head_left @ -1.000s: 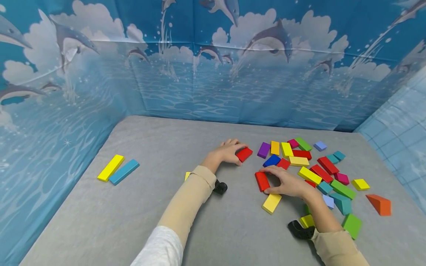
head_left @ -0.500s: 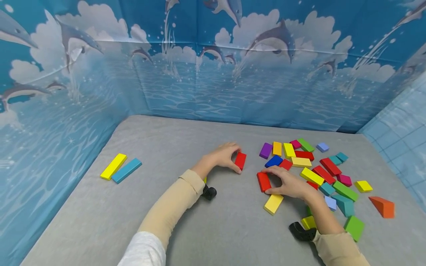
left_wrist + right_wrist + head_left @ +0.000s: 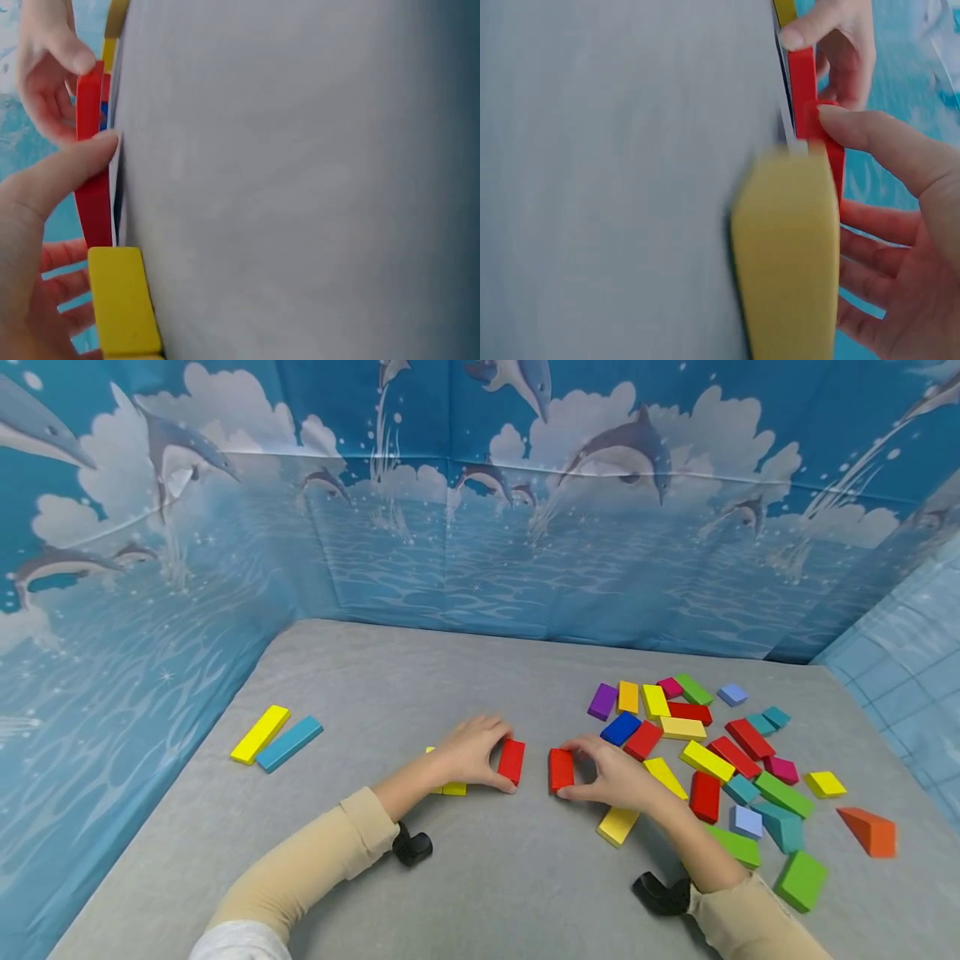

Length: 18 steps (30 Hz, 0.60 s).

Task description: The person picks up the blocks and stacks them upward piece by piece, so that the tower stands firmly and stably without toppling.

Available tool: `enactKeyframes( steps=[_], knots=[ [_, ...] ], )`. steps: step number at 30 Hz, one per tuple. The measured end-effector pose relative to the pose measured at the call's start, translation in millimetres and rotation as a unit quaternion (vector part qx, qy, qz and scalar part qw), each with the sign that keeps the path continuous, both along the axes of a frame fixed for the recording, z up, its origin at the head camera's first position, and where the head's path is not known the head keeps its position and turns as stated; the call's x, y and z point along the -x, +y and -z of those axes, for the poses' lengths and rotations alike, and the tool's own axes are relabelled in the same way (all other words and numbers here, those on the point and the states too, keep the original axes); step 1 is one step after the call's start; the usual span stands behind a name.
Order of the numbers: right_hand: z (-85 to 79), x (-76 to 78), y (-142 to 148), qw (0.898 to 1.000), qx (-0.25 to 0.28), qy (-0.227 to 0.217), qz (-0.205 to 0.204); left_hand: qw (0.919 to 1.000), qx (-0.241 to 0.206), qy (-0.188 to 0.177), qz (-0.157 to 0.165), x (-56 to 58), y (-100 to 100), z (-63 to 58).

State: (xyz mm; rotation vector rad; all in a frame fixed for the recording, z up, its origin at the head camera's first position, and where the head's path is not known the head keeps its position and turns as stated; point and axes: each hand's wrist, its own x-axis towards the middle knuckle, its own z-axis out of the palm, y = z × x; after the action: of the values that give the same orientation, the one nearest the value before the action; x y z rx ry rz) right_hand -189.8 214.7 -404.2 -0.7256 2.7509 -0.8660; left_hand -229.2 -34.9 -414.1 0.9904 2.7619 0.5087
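Observation:
My left hand (image 3: 471, 753) pinches a red rectangular block (image 3: 512, 762) between thumb and fingers, low over the grey cloth. Facing it, my right hand (image 3: 613, 777) grips a second red block (image 3: 561, 770) by its two ends. A narrow strip of cloth separates the two blocks, which stand roughly side by side. Yellow blocks (image 3: 453, 789) are partly hidden under my left wrist; one yellow block (image 3: 124, 300) looks large in the left wrist view. Just in front of my right hand lies a pale yellow block (image 3: 617, 827). Another yellow block (image 3: 791, 247), blurred, fills the foreground of the right wrist view.
Many coloured blocks are scattered at the right, including a blue block (image 3: 620, 728), a green block (image 3: 801, 881) and an orange wedge (image 3: 870, 832). At the left lie a long yellow block (image 3: 260, 735) and a light blue block (image 3: 289, 744). A dolphin-print curtain (image 3: 480, 560) hangs behind.
My left hand has drawn its red block nearer and to the left, turning it more upright in the view. My right hand has slid its red block left, away from the scattered pile.

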Motion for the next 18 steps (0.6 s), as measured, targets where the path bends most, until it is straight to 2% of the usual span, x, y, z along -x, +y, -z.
enactKeyframes(
  steps=[7, 18],
  knots=[
    [-0.7, -2.9, -38.9, 1.000, 0.009, 0.004, -0.018, 0.9990, -0.022, 0.016, -0.034, -19.2, -24.7, 3.9],
    [7.5, -6.3, -72.5, 0.999, -0.002, 0.043, -0.001, 0.9967, -0.046, 0.050, -0.044, -31.6, -42.2, 11.8]
  ],
)
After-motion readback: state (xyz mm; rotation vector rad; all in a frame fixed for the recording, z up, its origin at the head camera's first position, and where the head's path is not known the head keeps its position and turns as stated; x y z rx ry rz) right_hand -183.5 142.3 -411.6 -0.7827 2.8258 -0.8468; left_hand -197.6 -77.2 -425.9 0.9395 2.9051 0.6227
